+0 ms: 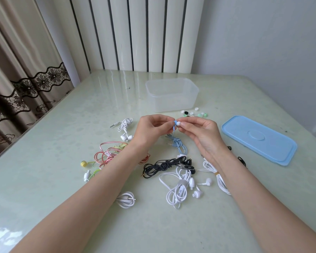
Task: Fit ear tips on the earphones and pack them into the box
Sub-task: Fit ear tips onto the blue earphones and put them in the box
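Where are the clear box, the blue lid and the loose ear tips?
clear box (pixel 171 99), head view, on its front wall.
blue lid (pixel 257 138), head view, on its flat top near the round mark.
loose ear tips (pixel 201 115), head view, on a pale green tip.

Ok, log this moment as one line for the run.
step: fitting tip | left hand: holds blue earphone | right hand: pinches white ear tip against it | box: open | lid: on table

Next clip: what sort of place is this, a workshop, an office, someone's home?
Most likely a room in a home. A lace-trimmed curtain hangs at the left, a white column radiator stands against the wall, and the work is done on a glass-topped table.
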Tool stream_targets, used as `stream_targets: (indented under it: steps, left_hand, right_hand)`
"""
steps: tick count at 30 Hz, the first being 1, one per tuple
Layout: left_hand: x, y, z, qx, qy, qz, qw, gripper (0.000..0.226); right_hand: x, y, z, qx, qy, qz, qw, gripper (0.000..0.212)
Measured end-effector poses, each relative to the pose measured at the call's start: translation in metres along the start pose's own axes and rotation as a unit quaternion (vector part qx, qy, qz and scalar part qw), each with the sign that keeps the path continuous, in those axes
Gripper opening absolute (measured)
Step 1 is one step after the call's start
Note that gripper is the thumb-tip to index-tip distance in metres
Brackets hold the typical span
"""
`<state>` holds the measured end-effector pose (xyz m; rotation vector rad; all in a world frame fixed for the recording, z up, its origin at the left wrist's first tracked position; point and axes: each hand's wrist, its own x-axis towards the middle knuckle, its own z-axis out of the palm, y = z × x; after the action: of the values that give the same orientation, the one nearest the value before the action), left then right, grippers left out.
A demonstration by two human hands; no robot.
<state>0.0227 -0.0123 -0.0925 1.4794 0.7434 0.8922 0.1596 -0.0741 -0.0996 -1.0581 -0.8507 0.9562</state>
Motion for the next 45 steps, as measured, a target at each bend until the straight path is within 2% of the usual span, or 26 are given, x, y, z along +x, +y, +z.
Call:
stream_targets:
  steps: [9,18,24,38,43,45]
  left_hand:
    - [-0.003,0.001,-0.001,0.034,-0.012,0.053,0.998,0.007]
    - [-0.001,-0.001,-0.006,-0.112,-0.052,-0.049,0.991,0.011]
    - [-0.001,0.000,-0.004,-0.091,-0.026,-0.036,0.995,0.007]
    - [-0.002,-0.001,-0.008,0.006,-0.031,0.019,0.999,0.013]
    - [-0.001,0.000,-0.012,-0.043,-0.072,-0.019,0.996,0.013]
    - [-0.001,0.000,-0.012,-0.063,-0.077,-0.038,0.994,0.013]
  right_hand:
    - [-0.001,0.000,0.001,0.028,-0.008,0.012,0.999,0.024]
    - [-0.003,-0.002,0.001,0.000,-0.009,0.014,1.000,0.016]
    - [-0.002,-0.002,0.002,0.022,-0.005,0.004,1.000,0.015]
    - [-0.003,-0.002,0.002,0.029,-0.009,0.013,0.999,0.019]
    - [-0.004,-0.004,0.001,0.052,-0.027,0.043,0.997,0.027]
    - [-0.005,-0.004,0.002,0.046,-0.027,0.044,0.998,0.020]
